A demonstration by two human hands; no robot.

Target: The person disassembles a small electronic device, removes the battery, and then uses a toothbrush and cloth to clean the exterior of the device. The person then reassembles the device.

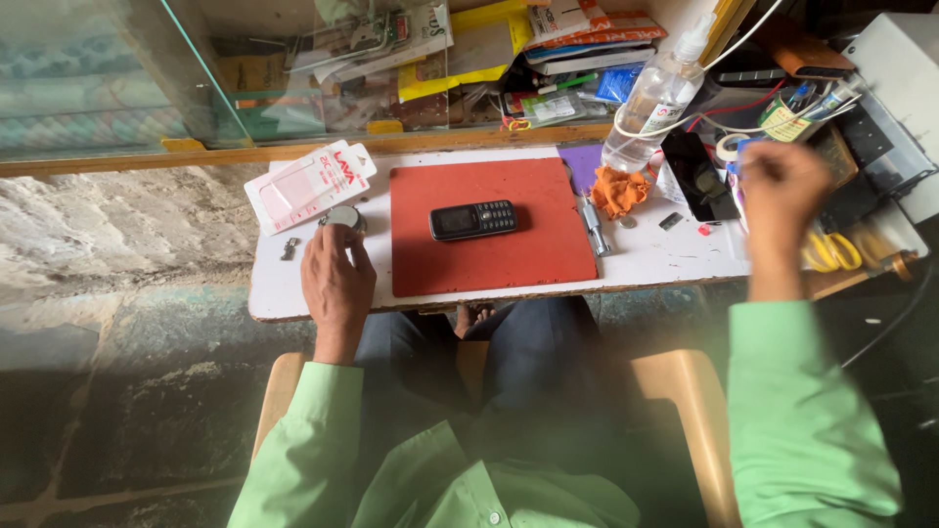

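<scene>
Left hand (pixel 337 279) rests fingers on small round metal tin (pixel 344 217) at white table (pixel 646 259) edge, not gripping. Right hand (pixel 781 191), blurred, hovers over cluttered right side; grip unclear. Black keypad phone (pixel 473 220) lies on red rectangular mat (pixel 489 264).

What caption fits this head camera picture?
Left hand on a round tin, right hand among clutter, phone on red mat.

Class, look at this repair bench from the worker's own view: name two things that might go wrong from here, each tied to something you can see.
1. The left hand rests on a small round tin near the table's front edge; a nudge might knock it, or the loose metal part beside it, to the floor.
2. The right hand reaches into tangled cables beside an upright clear bottle; it may topple toward the black phone.
</scene>
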